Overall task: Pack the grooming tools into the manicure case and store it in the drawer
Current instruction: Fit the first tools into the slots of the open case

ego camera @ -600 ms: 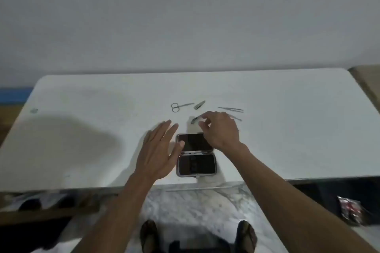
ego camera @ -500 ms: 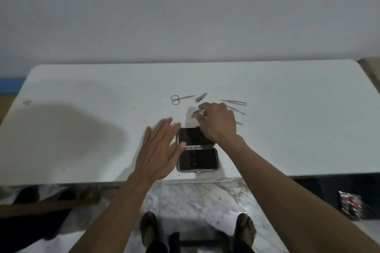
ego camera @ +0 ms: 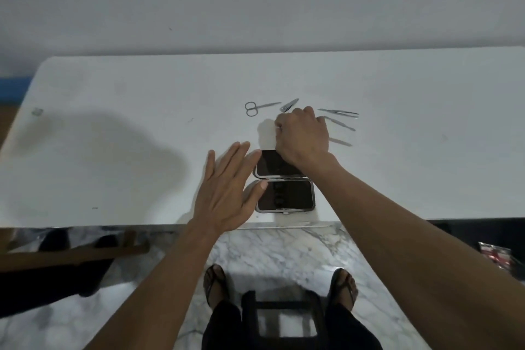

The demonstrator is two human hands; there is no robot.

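Observation:
The manicure case (ego camera: 287, 196) lies open on the white table (ego camera: 113, 150) near its front edge, with two dark halves, one behind the other. My left hand (ego camera: 227, 187) is flat and open at the case's left side, thumb touching the near half. My right hand (ego camera: 302, 136) is curled over the far half, fingers closed around a small metal tool that they hide. Behind it lie small scissors (ego camera: 250, 109), a nail clipper (ego camera: 289, 105), tweezers (ego camera: 339, 112) and two slim metal tools (ego camera: 341, 123) (ego camera: 341, 141).
A wall rises just behind the table. Below the front edge is marble floor with my sandalled feet and a dark frame (ego camera: 284, 318) between them. A wooden bar (ego camera: 71, 253) sits low on the left, and a red packet (ego camera: 495, 254) on the right.
My right hand closed over the small tool that lay at its fingertips and drew back over the case's far half. My left hand stayed beside the case.

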